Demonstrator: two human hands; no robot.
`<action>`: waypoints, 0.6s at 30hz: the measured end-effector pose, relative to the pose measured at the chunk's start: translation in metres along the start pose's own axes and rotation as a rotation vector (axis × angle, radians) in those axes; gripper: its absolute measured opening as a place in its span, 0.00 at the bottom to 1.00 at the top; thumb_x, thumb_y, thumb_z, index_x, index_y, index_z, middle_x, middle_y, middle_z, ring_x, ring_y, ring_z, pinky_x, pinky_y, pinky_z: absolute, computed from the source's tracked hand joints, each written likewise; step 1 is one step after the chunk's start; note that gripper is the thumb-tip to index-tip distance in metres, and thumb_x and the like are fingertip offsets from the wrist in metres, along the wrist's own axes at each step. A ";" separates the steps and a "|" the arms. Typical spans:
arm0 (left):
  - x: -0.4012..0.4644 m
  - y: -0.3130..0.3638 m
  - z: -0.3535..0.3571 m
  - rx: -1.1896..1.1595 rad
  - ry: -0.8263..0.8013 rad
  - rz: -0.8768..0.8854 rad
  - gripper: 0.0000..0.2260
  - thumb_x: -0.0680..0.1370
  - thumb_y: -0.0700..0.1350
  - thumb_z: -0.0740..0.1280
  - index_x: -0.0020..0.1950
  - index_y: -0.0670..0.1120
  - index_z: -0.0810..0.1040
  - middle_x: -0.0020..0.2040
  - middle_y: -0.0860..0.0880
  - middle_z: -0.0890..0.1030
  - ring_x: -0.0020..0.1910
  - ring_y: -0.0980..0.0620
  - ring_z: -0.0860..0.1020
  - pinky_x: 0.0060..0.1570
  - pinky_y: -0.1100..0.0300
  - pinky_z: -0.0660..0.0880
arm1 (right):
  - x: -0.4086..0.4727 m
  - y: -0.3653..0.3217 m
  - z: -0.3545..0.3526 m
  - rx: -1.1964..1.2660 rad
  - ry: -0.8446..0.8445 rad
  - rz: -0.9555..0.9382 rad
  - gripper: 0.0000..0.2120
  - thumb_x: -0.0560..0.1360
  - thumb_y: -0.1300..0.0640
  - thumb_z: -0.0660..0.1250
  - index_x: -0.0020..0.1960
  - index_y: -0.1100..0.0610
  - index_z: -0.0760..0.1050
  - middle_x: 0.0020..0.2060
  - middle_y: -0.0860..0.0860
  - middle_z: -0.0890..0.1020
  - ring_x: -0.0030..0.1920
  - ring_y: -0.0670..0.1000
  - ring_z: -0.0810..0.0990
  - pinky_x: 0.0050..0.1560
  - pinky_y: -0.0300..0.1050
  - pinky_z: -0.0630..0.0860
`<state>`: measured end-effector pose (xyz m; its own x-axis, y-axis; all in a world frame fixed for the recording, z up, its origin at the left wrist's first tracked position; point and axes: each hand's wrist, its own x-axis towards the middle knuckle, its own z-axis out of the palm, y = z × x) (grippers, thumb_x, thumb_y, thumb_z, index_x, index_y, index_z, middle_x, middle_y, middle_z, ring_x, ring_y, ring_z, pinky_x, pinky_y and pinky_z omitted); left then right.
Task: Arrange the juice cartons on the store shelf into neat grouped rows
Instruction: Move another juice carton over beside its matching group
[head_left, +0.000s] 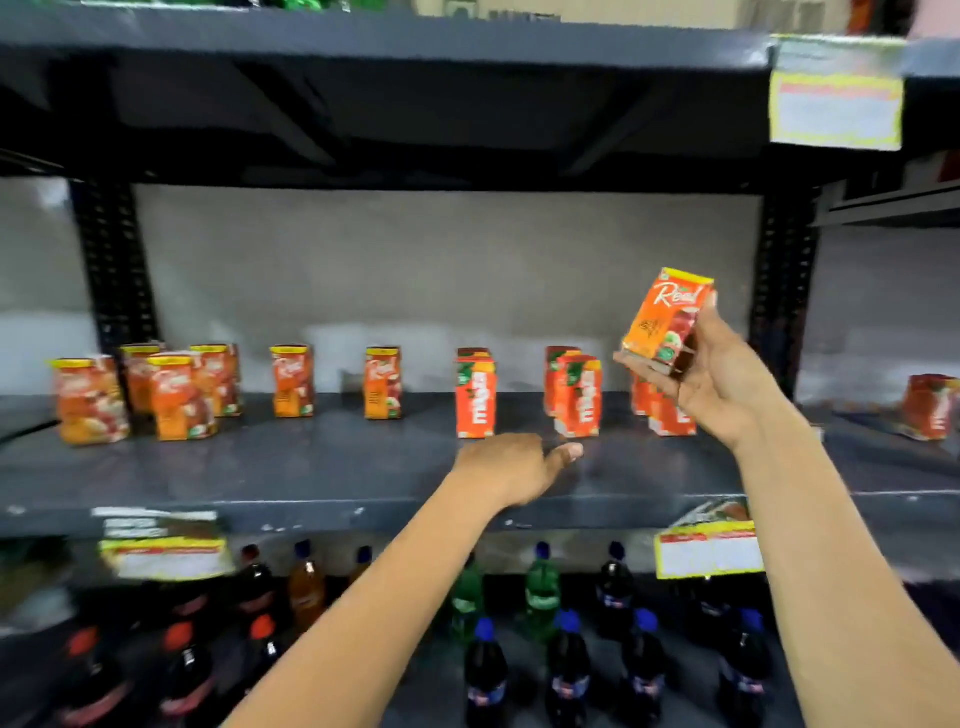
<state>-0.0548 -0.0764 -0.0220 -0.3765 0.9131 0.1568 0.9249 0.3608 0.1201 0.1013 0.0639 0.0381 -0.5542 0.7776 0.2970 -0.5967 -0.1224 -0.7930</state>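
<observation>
My right hand (722, 379) holds an orange juice carton (665, 319) with a yellow top, tilted, up in the air above the right end of the dark shelf (260, 467). My left hand (514, 467) rests low over the shelf in front of the red cartons, fingers curled, thumb out, holding nothing. Several orange cartons (176, 395) stand grouped at the left, with two single ones (292, 381) (383, 383) spaced toward the middle. Red cartons stand in pairs at the centre (475, 397) and right (576, 395); more red cartons (670, 415) sit partly hidden behind my right hand.
Soft drink bottles (566, 670) fill the shelf below. Price tags (709, 551) hang from the shelf's front edge. A black upright post (784, 291) stands just right of my raised hand. Another red carton (930, 408) stands in the neighbouring bay. The upper shelf (363, 47) overhangs.
</observation>
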 end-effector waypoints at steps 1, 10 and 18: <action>-0.007 -0.022 -0.001 -0.002 0.008 -0.041 0.31 0.79 0.67 0.44 0.64 0.48 0.74 0.66 0.44 0.76 0.64 0.43 0.74 0.54 0.50 0.68 | 0.000 0.013 0.020 0.005 -0.047 0.022 0.18 0.79 0.45 0.59 0.55 0.59 0.76 0.44 0.55 0.86 0.42 0.55 0.86 0.40 0.54 0.84; -0.038 -0.165 -0.014 0.041 -0.028 -0.291 0.34 0.78 0.69 0.45 0.73 0.49 0.68 0.73 0.48 0.70 0.70 0.45 0.70 0.64 0.46 0.67 | 0.006 0.136 0.170 -0.247 -0.282 0.162 0.06 0.82 0.54 0.55 0.52 0.54 0.69 0.52 0.55 0.78 0.51 0.57 0.79 0.58 0.64 0.71; -0.042 -0.181 -0.007 -0.020 0.017 -0.275 0.35 0.79 0.66 0.48 0.79 0.45 0.57 0.80 0.47 0.57 0.78 0.47 0.57 0.75 0.48 0.52 | 0.016 0.188 0.207 -0.507 -0.247 0.303 0.19 0.83 0.59 0.52 0.74 0.55 0.61 0.71 0.53 0.70 0.73 0.54 0.66 0.71 0.51 0.61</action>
<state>-0.2062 -0.1812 -0.0438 -0.6143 0.7779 0.1324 0.7866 0.5906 0.1800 -0.1402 -0.0742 0.0043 -0.8086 0.5820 0.0859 -0.0773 0.0397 -0.9962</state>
